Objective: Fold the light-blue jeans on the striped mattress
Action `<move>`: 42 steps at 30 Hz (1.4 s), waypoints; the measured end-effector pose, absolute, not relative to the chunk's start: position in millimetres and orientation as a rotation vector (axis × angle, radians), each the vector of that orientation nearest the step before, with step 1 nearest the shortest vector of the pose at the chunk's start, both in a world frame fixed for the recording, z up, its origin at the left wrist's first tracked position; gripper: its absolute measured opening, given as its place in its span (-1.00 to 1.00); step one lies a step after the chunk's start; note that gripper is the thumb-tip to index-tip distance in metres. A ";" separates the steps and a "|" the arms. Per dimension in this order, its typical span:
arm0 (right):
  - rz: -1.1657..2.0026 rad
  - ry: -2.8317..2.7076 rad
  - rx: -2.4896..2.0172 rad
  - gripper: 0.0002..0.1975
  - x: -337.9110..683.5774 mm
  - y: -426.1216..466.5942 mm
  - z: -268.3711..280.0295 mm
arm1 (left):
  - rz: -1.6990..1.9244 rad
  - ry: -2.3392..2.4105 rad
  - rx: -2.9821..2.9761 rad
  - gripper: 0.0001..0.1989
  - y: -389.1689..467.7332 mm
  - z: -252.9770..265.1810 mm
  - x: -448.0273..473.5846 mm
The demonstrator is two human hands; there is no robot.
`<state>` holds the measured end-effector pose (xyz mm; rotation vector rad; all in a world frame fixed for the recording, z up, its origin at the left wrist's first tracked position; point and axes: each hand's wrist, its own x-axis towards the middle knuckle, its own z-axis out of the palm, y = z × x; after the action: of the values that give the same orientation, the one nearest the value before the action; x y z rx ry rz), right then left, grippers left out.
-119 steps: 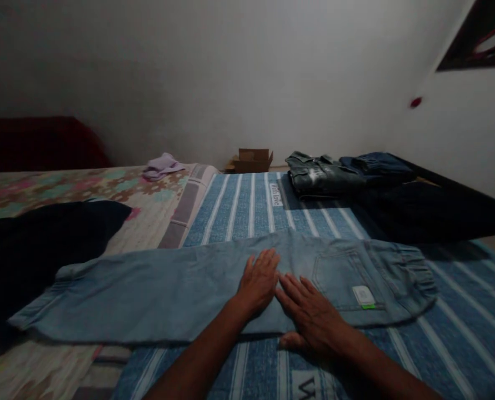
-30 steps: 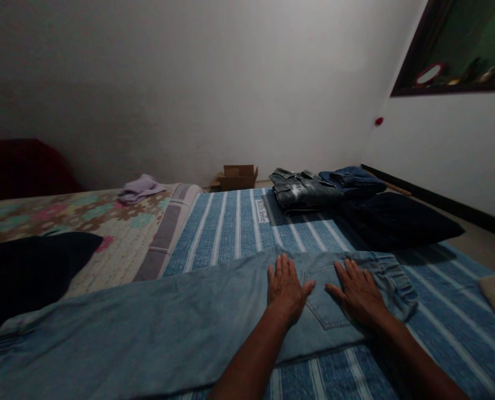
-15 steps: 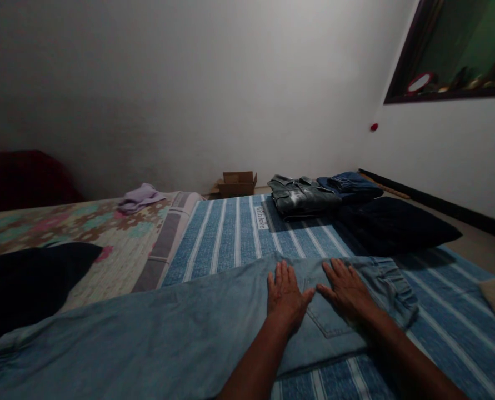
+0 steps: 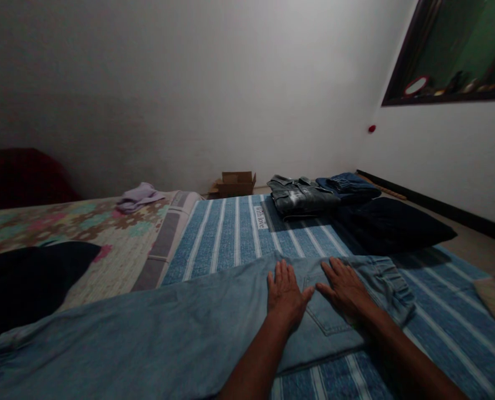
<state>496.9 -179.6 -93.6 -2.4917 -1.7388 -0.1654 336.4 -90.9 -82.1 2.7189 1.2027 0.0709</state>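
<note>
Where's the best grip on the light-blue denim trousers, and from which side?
Probably the gathered right end of the light-blue denim trousers, coming from the right: it is bunched, which should help pinching, and lies beyond the right hand, on the blue-and-white striped cloth.

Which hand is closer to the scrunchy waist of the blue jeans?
Right. The right hand rests over the pocket, just short of the waist; the left hand lies on the jeans too, but farther away.
</note>
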 end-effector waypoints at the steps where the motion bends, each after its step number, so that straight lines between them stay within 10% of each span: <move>1: -0.175 -1.740 -2.492 -0.34 496.0 -179.2 -93.1 | 0.066 1.200 2.711 -0.16 -90.8 -80.7 336.5; 42: 0.007 -1.855 -2.070 -0.55 410.5 -131.0 -93.6 | -0.049 1.090 2.695 -0.20 -99.1 -70.3 269.5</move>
<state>410.5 -131.0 -93.6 -2.0698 -1.8552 0.0075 269.5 -99.1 -70.3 2.6954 1.0895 -0.0492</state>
